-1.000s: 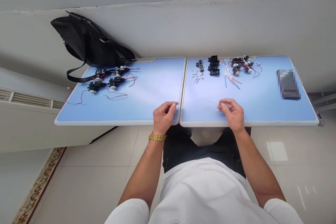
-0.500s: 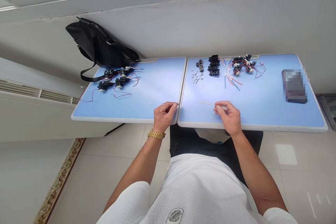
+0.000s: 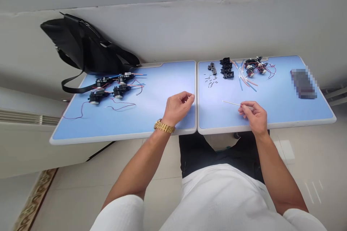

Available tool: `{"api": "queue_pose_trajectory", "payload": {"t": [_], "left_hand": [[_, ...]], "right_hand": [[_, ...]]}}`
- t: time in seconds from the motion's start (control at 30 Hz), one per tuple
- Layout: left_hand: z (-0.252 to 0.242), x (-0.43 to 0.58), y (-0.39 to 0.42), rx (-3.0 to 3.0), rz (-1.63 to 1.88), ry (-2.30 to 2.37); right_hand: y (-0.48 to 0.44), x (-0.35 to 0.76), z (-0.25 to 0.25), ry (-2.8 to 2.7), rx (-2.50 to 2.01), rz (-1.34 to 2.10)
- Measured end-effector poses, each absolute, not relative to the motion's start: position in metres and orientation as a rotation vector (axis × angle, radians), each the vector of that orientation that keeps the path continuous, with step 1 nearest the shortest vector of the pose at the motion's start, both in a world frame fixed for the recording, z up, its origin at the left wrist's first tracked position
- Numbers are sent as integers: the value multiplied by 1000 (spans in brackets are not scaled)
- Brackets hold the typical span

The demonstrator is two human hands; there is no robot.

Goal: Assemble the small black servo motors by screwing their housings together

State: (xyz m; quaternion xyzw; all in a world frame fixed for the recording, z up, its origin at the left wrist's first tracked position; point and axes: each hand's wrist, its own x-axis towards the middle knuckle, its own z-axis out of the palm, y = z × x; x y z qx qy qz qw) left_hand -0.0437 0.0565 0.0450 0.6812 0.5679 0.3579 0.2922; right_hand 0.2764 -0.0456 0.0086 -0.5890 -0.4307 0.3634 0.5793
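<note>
A thin screwdriver (image 3: 231,103) with a clear handle lies in the closed fingers of my right hand (image 3: 255,117), its shaft pointing left above the right-hand table. My left hand (image 3: 179,107) hovers by the seam between the two tables, fingers curled in and thumb near them; whether anything is inside is hidden. Beyond the screwdriver tip are scattered small screws (image 3: 210,80), several small round dark parts (image 3: 213,68) and a column of black plastic housings (image 3: 227,68).
Orange and blue tubes or wires (image 3: 242,74) lie beside wired motor assemblies (image 3: 256,66) on the right table. More wired black assemblies (image 3: 121,89) and a black bag (image 3: 89,47) are on the left table. A dark, blurred-out flat object (image 3: 302,85) sits far right.
The view has shifted and turned slightly. My left hand has moved forward a little over the table. My right hand still holds the screwdriver.
</note>
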Motion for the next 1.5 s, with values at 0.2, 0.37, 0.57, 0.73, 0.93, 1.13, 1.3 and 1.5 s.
{"api": "queue_pose_trajectory", "payload": {"t": [0.2, 0.37, 0.57, 0.73, 0.93, 1.13, 1.3, 1.5], "left_hand": [[58, -39, 109, 1813, 1176, 1470], [50, -22, 134, 1770, 1209, 1336], [30, -20, 138, 1681, 1234, 1273], [28, -25, 133, 1702, 1231, 1285], [24, -28, 138, 1678, 1299, 1319], [18, -39, 145, 1683, 1364, 1410], [26, -49, 149, 1633, 1550, 1559], [49, -28, 172, 1705, 1707, 1440]], "right_hand": [[-44, 282, 12, -985, -1416, 803], [-44, 285, 12, -970, -1429, 784], [-45, 282, 13, -980, -1468, 749], [-41, 281, 24, -1080, -1482, 792], [-9, 294, 50, -1230, -1367, 798], [78, 308, 75, -1249, -1051, 521], [112, 313, 65, -1088, -1004, 255], [99, 314, 54, -1217, -1076, 328]]}}
